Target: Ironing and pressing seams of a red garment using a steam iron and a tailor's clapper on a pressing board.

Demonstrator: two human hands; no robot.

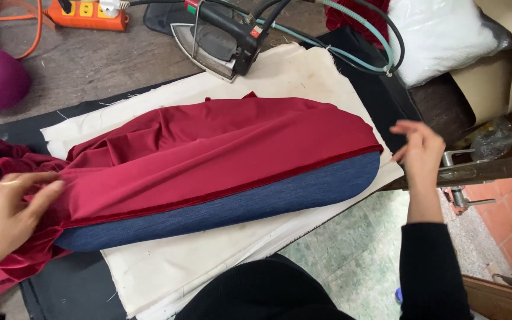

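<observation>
Head view: red velvet garment (208, 148) draped over a long blue padded pressing form (238, 204), which lies on a cream cloth (167, 266) across the desk (90, 65). Left hand (4, 216) rests on the bunched velvet at the form's left end, fingers loosely curled into the fabric. Right hand (419, 148) hovers just off the form's right tip, fingers partly open, holding nothing. Steam iron (217, 41) stands behind the cloth, hoses attached. Orange power strip (87, 13) at far edge.
</observation>
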